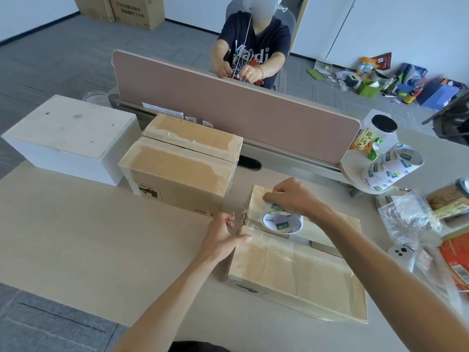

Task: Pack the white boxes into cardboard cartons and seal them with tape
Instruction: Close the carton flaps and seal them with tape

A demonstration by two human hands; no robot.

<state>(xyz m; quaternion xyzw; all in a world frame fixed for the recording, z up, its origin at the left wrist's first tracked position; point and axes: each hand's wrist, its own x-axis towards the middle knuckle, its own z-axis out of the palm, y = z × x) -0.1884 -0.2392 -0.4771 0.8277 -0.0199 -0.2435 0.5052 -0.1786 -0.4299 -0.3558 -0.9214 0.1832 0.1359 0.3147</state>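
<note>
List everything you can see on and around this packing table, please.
table: one, beige, foreground
near carton: one, brown, front right, partly taped
tape roll: one, white and blue, over near carton
second carton: one, brown, centre, behind
white box: one, white, far left
spare tape rolls: several, white and blue, far right
jar: one, black lid, behind spare tape rolls
plastic bag: one, clear, right edge
divider: one, pink, across the back
person: one, dark shirt, beyond divider
distant cartons: two, brown, top left
left hand: thumb pressing near carton's left end
right hand: grips tape roll
</note>
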